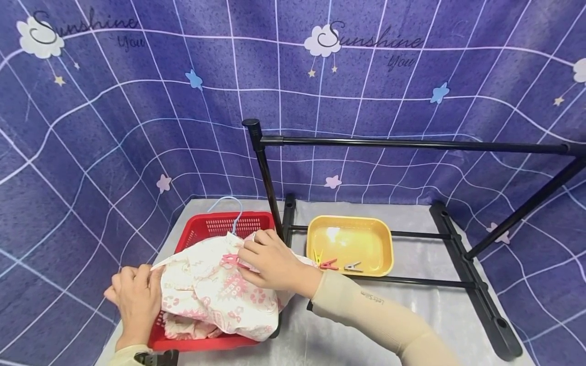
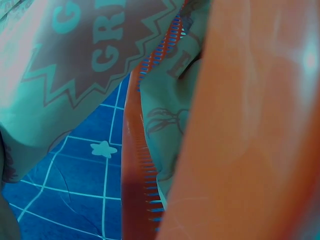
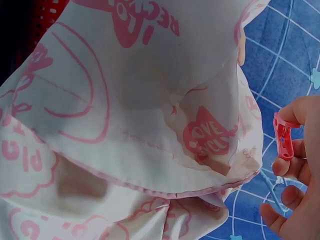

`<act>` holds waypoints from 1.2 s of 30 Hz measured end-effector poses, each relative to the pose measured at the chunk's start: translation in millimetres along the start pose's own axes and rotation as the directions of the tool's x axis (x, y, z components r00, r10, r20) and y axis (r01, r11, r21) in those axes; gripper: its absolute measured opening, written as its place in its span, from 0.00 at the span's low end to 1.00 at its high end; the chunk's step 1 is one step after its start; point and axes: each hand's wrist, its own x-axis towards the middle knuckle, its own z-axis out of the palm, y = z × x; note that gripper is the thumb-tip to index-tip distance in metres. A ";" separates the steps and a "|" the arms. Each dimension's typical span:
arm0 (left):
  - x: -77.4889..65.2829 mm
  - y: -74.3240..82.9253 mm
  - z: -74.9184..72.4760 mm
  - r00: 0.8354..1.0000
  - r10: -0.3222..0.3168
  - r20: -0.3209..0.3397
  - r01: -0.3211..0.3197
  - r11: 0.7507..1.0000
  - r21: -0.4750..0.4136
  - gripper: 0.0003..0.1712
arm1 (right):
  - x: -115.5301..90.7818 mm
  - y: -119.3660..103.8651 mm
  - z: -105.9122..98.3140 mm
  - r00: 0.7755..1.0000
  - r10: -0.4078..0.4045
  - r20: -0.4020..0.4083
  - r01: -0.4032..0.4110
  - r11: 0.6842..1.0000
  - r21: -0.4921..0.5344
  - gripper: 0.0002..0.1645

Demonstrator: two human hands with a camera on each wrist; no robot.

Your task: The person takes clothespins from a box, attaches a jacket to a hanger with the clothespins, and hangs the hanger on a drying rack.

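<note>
Purple-blue curtain (image 1: 320, 117), gridded and starred, fills the upper half of my head feed, and a pale grey worktop (image 1: 329, 325) spreads below it. At lower left I have a white garment with pink print (image 1: 215, 290), lying over a red basket (image 1: 203, 345), the blue hook of a hanger (image 1: 241, 207) standing up at its top edge. The left hand (image 1: 137, 295) pinches the garment's left edge, fingers curled on the cloth. The right hand (image 1: 272, 259), over the garment's upper right part, pinches a pink clip (image 3: 285, 148) between thumb and finger; my right wrist view shows that clip near the cloth's edge. Right of centre I see a yellow tray (image 1: 366, 244) holding yellow, red and grey clips (image 1: 329, 265). Behind it, a black rack (image 1: 412, 145) runs its upper bar to the right edge.
</note>
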 end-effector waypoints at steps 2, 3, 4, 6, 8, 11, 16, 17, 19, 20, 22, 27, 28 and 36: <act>0.1 0.2 0.5 1.000 -0.005 0.001 0.005 1.000 -0.001 0.16 | 1.0 -0.4 0.8 1.000 0.000 0.007 0.000 1.000 -0.006 0.11; 0.2 0.2 0.8 1.000 -0.007 0.002 0.007 1.000 0.000 0.16 | 1.7 -0.8 0.8 1.000 0.000 0.012 0.000 1.000 -0.012 0.11; 0.4 0.3 1.0 1.000 -0.010 0.002 0.010 1.000 0.000 0.16 | 2.6 -1.1 0.7 1.000 -0.002 0.016 0.002 1.000 -0.017 0.11; 0.9 0.4 1.3 1.000 -0.016 0.002 0.016 1.000 -0.001 0.15 | 4.5 -2.0 0.1 1.000 -0.004 0.028 0.004 1.000 -0.025 0.11; 0.8 0.2 1.1 1.000 -0.017 0.000 0.017 1.000 0.001 0.15 | 6.8 -3.3 -0.6 0.999 -0.007 0.041 0.008 1.000 -0.025 0.11; 0.4 -0.1 0.8 1.000 -0.009 -0.004 0.009 1.000 0.000 0.16 | 9.9 -4.9 -1.3 0.999 -0.009 0.051 0.010 1.000 -0.017 0.11; 0.5 0.4 0.5 1.000 0.009 -0.005 -0.009 1.000 0.001 0.17 | 14.1 -6.6 0.1 0.999 -0.017 0.036 0.018 0.999 -0.036 0.10; 0.7 0.7 0.5 1.000 0.009 -0.005 -0.009 1.000 0.001 0.17 | 14.9 -6.9 0.7 0.999 -0.020 0.031 0.021 0.999 -0.041 0.10; 1.1 1.2 0.4 1.000 0.005 -0.003 -0.005 1.000 0.000 0.17 | 16.4 -7.4 1.7 0.999 -0.024 0.028 0.025 0.999 -0.046 0.10; 1.3 1.5 0.3 1.000 0.003 -0.002 -0.003 1.000 0.000 0.17 | 17.1 -7.8 2.2 0.999 -0.026 0.026 0.027 0.999 -0.045 0.09; 1.6 2.2 0.0 1.000 0.000 -0.001 0.000 1.000 0.002 0.18 | 18.6 -8.4 2.7 0.999 -0.028 0.026 0.029 0.999 -0.044 0.09; 1.7 3.2 -0.5 1.000 0.004 -0.002 -0.004 1.000 0.002 0.18 | 22.5 -9.3 4.1 0.999 -0.027 0.041 0.028 0.999 -0.028 0.09; 1.5 3.4 -0.5 1.000 0.006 -0.003 -0.006 1.000 0.000 0.18 | 23.1 -9.3 4.5 0.998 -0.025 0.049 0.026 0.999 -0.028 0.09; 1.3 3.0 -0.1 1.000 0.012 -0.013 -0.012 1.000 -0.010 0.18 | 32.4 -10.0 3.8 0.993 0.003 0.121 0.001 0.999 -0.039 0.09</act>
